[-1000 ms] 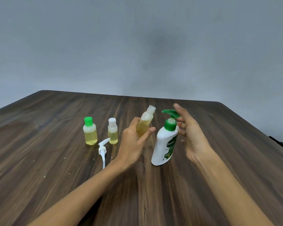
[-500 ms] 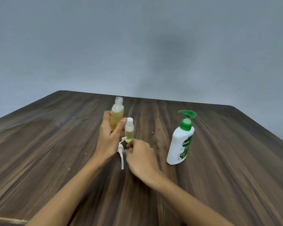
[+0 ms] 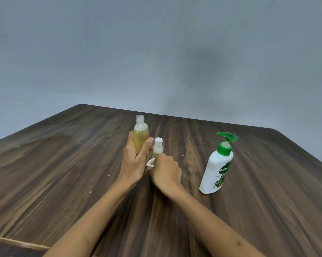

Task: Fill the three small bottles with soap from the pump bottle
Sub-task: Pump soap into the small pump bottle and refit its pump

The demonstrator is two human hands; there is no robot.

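Note:
My left hand (image 3: 133, 160) grips a small clear bottle (image 3: 140, 135) of yellow soap, upright and uncapped, above the table. Just right of it stands a smaller bottle with a white cap (image 3: 158, 147), part filled with yellow soap. My right hand (image 3: 165, 172) is curled over a small white pump top (image 3: 150, 162) at that bottle's foot; only the pump's nozzle shows. The white pump bottle with a green pump (image 3: 218, 165) stands alone to the right, untouched. A third small bottle is hidden behind my left hand.
All of this sits on a dark wooden table (image 3: 63, 164) against a plain grey wall. The table's near left edge (image 3: 17, 242) shows at the bottom left corner.
My right hand left the pump bottle and came down onto the white pump top. My left hand carried the uncapped bottle left and set it upright. My head turned left.

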